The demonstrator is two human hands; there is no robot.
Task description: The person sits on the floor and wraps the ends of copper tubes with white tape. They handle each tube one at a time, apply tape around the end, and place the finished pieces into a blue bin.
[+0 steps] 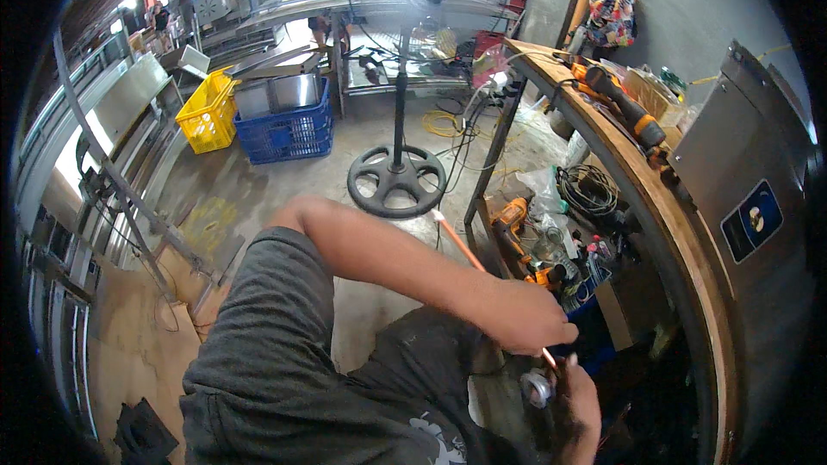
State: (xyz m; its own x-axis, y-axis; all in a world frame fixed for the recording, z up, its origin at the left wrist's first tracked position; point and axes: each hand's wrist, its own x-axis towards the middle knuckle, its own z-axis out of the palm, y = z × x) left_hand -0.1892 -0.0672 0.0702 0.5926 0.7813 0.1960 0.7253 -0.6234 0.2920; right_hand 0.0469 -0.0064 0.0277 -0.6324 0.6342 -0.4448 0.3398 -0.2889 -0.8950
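Note:
My left hand (532,319) is closed around a long, thin orange tube (458,241); its forearm crosses in front of me and hides part of the tube. The tube's far end is pale and points toward the fan base. Just below the left hand a short stretch of the tube shows again and meets the fingertips of my right hand (582,402). Those fingers are closed in a pinch, and the exact grip is partly hidden. Beside the right hand sits a shiny round roll-like thing (537,388), whose kind I cannot make out.
A black-based pedestal fan (398,174) stands ahead. To my right runs a wooden-topped workbench (659,198) with power tools; an orange drill (512,222) and coiled cable (587,189) lie below. Blue (289,133) and yellow crates (207,114) stand far left. Cords cross the floor.

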